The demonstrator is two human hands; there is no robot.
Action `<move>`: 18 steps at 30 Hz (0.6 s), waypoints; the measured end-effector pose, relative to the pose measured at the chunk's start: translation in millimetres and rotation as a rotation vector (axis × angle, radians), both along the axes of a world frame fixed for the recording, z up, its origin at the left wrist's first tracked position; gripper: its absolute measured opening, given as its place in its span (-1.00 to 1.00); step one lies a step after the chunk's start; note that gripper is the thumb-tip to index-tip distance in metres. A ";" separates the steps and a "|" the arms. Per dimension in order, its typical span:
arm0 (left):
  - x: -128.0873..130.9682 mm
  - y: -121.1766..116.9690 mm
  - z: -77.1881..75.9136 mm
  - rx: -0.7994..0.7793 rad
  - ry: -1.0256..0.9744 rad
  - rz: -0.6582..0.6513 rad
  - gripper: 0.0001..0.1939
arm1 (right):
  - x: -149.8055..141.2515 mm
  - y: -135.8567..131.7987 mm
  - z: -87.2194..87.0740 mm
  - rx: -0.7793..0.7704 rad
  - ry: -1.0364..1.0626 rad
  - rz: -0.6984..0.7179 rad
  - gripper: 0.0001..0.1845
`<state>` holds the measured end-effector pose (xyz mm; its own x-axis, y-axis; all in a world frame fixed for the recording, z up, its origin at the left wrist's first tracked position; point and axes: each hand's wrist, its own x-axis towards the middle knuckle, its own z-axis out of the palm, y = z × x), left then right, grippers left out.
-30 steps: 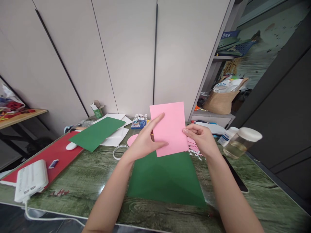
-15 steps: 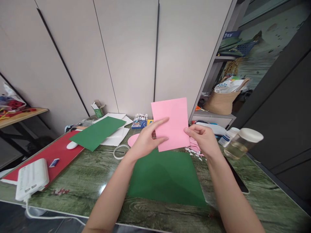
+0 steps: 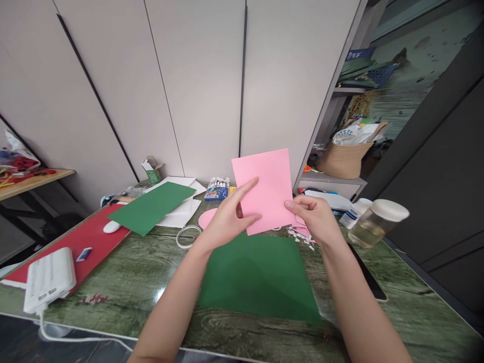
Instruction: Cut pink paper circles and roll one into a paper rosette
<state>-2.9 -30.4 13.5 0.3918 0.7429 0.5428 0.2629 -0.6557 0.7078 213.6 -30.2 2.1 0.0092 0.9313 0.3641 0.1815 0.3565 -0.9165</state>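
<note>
A sheet of pink paper [image 3: 266, 184] is held up, slightly tilted, above the table. My left hand [image 3: 229, 217] grips its left side, thumb and forefinger lying across the near face and the other fingers out of sight. At the lower right edge, my right hand [image 3: 312, 214] pinches the sheet between thumb and curled fingers. Flat on the table below lies a sheet of green paper [image 3: 259, 277]. A pink paper piece with a rounded edge [image 3: 206, 218] shows beside my left hand. Pink and white paper scraps [image 3: 300, 234] lie partly hidden behind my right hand.
A lidded jar of pale liquid [image 3: 376, 224] and a dark tablet-like device [image 3: 368, 275] are at right. Another green sheet [image 3: 153, 206] overlaps white and red paper [image 3: 108, 237] at left, near a white power bank [image 3: 51, 277]. A coiled white cable [image 3: 180, 244] and marker box [image 3: 217, 190] lie behind.
The pink paper has shifted slightly left and up, leaning a little more. Both hands have barely moved and keep hold of it.
</note>
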 end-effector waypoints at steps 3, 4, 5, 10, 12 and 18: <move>0.0 1.0 -0.8 0.001 -0.008 0.000 -0.32 | 1.4 -0.2 0.2 -0.026 0.018 0.041 -0.67; -0.1 1.6 -1.2 0.003 -0.014 0.001 -0.32 | 2.1 0.1 0.0 -0.038 0.020 0.063 -0.67; -0.3 2.3 -1.5 0.004 -0.017 0.002 -0.32 | 2.7 0.6 -0.4 -0.048 0.019 0.077 -0.66; -1.5 4.1 -1.4 0.036 0.008 0.009 -0.32 | 2.4 2.4 -2.4 -0.024 0.005 0.027 -0.67; -1.7 3.7 -1.1 0.047 0.014 0.014 -0.32 | 1.7 2.4 -2.5 -0.012 0.012 0.023 -0.68; -1.1 3.6 -0.9 0.012 -0.020 0.027 -0.32 | 4.0 1.4 -1.6 -0.059 -0.013 0.092 -0.71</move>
